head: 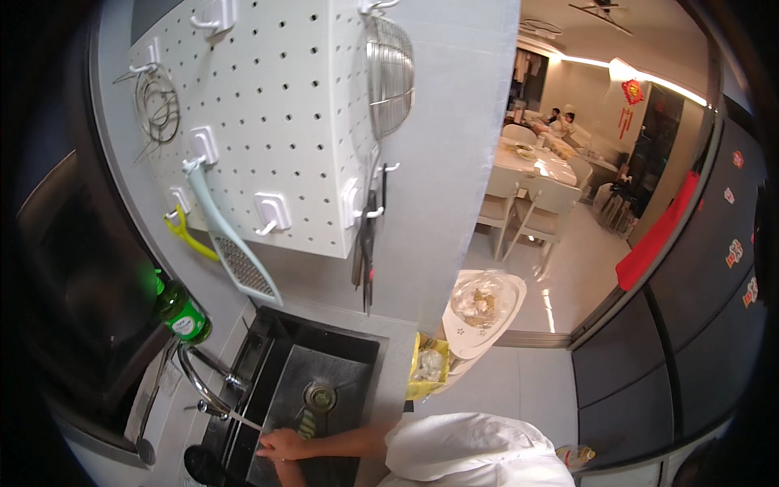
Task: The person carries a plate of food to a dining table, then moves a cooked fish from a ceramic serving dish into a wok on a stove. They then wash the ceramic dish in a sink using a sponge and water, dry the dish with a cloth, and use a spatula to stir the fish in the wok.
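A running chrome faucet (204, 386) sends a stream of water down onto my hands over the black sink (341, 341). My right hand (285, 444) lies across the left one, fingers bent, its arm reaching in from a white sleeve (468, 447). Only the wrist and forearm of my left hand (289, 467) show clearly below it; its fingers are hidden. Whether anything is held between the hands cannot be made out. Beside my right wrist, a green-and-white striped object (307, 424) lies on the sink floor, near the metal drain (319, 397).
Above the sink hangs a white pegboard (268, 79) with a grater (234, 249) and a wire strainer (389, 73). A green pump bottle (185, 316) stands behind the faucet. To the right are a yellow bin (420, 383) and a white cart (481, 341). People sit in the far room.
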Action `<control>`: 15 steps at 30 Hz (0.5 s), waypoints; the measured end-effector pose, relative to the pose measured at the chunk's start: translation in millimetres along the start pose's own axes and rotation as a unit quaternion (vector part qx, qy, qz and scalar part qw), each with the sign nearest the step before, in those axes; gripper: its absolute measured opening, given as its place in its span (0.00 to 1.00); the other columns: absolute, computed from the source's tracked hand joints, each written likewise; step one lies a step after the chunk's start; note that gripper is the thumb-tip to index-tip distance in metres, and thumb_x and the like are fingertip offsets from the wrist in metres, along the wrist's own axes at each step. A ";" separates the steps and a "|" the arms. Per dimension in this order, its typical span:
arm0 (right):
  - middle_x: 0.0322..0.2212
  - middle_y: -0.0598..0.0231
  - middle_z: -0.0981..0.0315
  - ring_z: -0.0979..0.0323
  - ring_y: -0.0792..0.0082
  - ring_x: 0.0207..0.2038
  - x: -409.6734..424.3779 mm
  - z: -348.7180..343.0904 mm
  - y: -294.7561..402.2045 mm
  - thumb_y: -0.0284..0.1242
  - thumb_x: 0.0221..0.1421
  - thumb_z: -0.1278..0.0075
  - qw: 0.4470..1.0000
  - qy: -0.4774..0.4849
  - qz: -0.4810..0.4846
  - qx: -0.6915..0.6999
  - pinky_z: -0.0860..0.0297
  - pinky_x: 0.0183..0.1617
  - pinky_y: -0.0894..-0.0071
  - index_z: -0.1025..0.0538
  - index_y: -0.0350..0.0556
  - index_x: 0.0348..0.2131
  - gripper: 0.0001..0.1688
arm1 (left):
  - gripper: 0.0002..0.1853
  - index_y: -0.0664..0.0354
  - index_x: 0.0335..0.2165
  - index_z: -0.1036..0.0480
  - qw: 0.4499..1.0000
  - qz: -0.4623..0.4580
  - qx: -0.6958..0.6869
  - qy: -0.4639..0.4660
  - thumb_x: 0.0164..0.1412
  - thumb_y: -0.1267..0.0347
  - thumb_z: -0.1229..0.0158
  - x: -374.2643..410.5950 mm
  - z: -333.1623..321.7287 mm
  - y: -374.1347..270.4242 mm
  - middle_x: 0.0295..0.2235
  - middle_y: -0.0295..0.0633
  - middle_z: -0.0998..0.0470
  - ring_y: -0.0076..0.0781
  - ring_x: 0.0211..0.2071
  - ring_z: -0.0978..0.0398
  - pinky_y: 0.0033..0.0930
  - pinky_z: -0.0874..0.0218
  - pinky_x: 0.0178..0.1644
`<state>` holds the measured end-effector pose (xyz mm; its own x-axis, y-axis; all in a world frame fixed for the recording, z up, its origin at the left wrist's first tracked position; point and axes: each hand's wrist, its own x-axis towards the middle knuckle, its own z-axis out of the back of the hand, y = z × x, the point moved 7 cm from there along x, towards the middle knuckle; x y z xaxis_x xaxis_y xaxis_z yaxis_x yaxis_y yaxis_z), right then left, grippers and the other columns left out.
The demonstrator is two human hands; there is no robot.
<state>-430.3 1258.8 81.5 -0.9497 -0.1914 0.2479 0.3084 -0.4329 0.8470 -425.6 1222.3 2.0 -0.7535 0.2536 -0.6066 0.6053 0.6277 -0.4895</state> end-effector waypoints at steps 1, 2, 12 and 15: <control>0.13 0.61 0.39 0.35 0.58 0.22 -1.5 1.1 -12.7 0.45 0.43 0.52 0.980 -0.180 -0.033 -0.074 0.41 0.24 0.59 0.34 0.50 0.16 0.19 | 0.23 0.60 0.42 0.37 1.000 0.000 0.006 0.019 0.56 0.54 0.58 3.1 -6.5 2.6 0.37 0.39 0.32 0.35 0.38 0.33 0.39 0.41 0.42; 0.14 0.60 0.37 0.34 0.59 0.23 6.9 8.9 1.2 0.42 0.44 0.54 0.978 -0.179 -0.055 0.088 0.39 0.25 0.59 0.32 0.51 0.15 0.17 | 0.23 0.60 0.42 0.37 1.000 -0.018 -0.004 0.015 0.56 0.53 0.58 -1.0 9.4 -9.7 0.37 0.39 0.32 0.35 0.38 0.33 0.39 0.41 0.42; 0.23 0.53 0.30 0.31 0.57 0.28 19.8 29.3 -70.7 0.53 0.47 0.59 0.966 -0.034 -0.256 0.025 0.38 0.33 0.61 0.27 0.41 0.22 0.31 | 0.25 0.58 0.39 0.34 0.999 -0.018 -0.029 -0.019 0.53 0.49 0.55 -29.5 5.7 -12.4 0.34 0.36 0.30 0.34 0.36 0.32 0.39 0.41 0.41; 0.23 0.64 0.33 0.34 0.70 0.28 23.1 24.7 -99.5 0.44 0.48 0.52 0.869 0.081 -0.372 0.315 0.38 0.31 0.71 0.29 0.42 0.27 0.21 | 0.18 0.59 0.37 0.34 0.998 -0.027 -0.047 0.023 0.54 0.57 0.54 -53.9 -10.3 -46.0 0.33 0.39 0.29 0.34 0.37 0.32 0.37 0.42 0.42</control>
<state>-484.2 1319.2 14.6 -0.8371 -0.2084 -0.5058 -0.5285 0.0693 0.8461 -415.5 1187.3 63.7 -0.7970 0.2498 -0.5499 0.5381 0.7073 -0.4585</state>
